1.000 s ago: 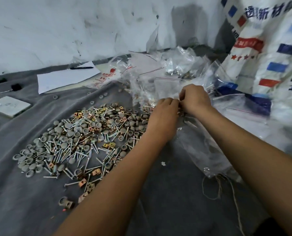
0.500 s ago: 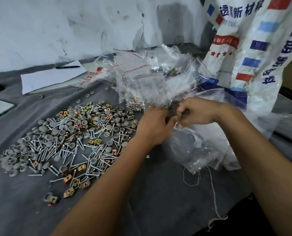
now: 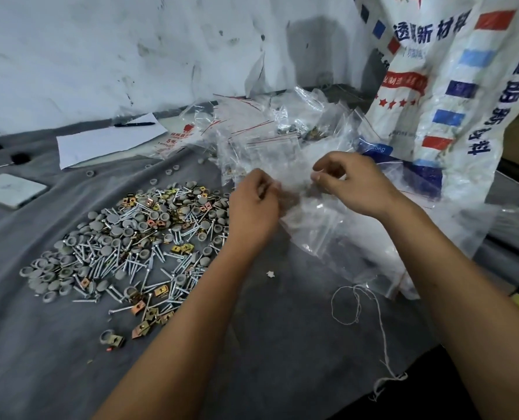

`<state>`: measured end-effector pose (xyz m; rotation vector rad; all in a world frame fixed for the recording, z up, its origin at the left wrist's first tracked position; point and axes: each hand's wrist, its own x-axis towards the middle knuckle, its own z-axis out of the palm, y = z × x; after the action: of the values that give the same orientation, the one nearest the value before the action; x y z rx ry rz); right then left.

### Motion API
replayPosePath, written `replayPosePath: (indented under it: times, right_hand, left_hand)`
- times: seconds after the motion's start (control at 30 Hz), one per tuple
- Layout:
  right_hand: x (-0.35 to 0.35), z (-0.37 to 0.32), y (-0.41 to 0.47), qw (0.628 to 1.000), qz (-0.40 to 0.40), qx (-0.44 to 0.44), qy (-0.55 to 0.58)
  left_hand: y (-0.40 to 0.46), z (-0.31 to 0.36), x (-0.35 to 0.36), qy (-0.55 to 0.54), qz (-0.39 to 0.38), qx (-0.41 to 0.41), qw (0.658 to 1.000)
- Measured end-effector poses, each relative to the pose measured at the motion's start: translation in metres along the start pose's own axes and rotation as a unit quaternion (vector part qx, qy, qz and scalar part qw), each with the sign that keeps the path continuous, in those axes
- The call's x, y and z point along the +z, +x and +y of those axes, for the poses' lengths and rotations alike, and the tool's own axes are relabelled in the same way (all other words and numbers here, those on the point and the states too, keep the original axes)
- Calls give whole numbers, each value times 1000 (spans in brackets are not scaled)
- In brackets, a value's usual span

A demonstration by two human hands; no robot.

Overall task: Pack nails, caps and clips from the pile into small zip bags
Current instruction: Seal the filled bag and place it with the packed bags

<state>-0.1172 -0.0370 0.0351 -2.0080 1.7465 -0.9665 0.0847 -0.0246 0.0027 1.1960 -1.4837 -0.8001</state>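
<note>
A pile of silver nails, grey caps and gold clips (image 3: 131, 237) lies spread on the grey cloth at the left. Just right of it, my left hand (image 3: 253, 204) and my right hand (image 3: 349, 180) each pinch an edge of one small clear zip bag (image 3: 294, 183) held between them above the cloth. Some dark pieces show blurred inside that bag. Behind the hands lies a heap of more clear zip bags (image 3: 264, 137), some with parts inside.
A large clear plastic bag (image 3: 358, 244) lies under and right of my hands. A printed woven sack (image 3: 452, 95) stands at the back right. White paper (image 3: 106, 144) with a pen, a phone (image 3: 10, 190) and loose string (image 3: 355, 301) lie on the cloth.
My hands were close together at the bag heap; now they have drawn apart with the small zip bag stretched between them. The camera has shifted its view.
</note>
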Motion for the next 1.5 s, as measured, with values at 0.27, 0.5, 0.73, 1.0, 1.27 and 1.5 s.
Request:
replayPosePath:
  times: [0.27, 0.5, 0.73, 1.0, 1.27, 1.5]
  right_hand:
    - [26, -41, -2, 930, -45, 202, 304]
    - [98, -109, -10, 835, -180, 168, 492]
    - [167, -165, -13, 854, -206, 98, 468]
    - [215, -177, -21, 941, -80, -49, 326]
    - [211, -164, -28, 957, -66, -164, 229]
    - [211, -166, -29, 950, -98, -171, 241]
  left_hand:
    - [-5, -1, -53, -365, 118, -120, 916]
    - [-28, -27, -133, -333, 204, -83, 917]
    - [-65, -59, -223, -235, 282, -70, 928]
    - [-76, -68, -240, 210, 380, 101, 895]
    - [-54, -72, -182, 198, 213, 98, 952]
    - [-57, -78, -193, 208, 152, 99, 961]
